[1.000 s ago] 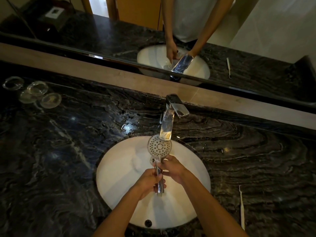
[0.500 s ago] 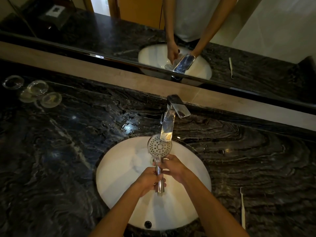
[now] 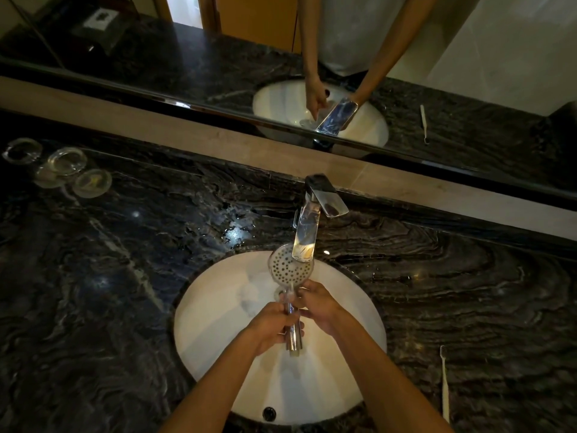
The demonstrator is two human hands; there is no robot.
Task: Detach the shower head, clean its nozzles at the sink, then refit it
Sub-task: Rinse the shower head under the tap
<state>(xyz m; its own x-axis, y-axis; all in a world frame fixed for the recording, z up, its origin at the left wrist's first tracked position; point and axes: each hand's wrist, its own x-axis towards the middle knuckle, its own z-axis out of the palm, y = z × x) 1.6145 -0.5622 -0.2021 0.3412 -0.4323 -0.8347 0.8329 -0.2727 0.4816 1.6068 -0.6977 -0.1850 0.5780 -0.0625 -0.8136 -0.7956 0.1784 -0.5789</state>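
Little had moved since the earlier frames: both hands had stayed on the handle and the shower head (image 3: 290, 268) had kept its place under the faucet (image 3: 307, 231), with only a slight shift of the view. It sat over the back of the white oval sink (image 3: 218, 323), its round, perforated face turned up just beneath the spout. The left hand (image 3: 271, 326) was curled around the chrome handle low down, while the right hand (image 3: 317, 304) pinched the neck just below the head. Whether water was running could not be told. To do this step well, I judged, the face should be kept square under the spout and turned slowly so every nozzle got flushed, with a firm grip, since wet chrome would be slick. A pale toothbrush (image 3: 445, 382) lay on the counter to the right, well placed for scrubbing the holes. The countertop (image 3: 109, 292) was glossy dark stone with wavy pale veins, and three clear round glass dishes (image 3: 67, 170) sat at its far left.
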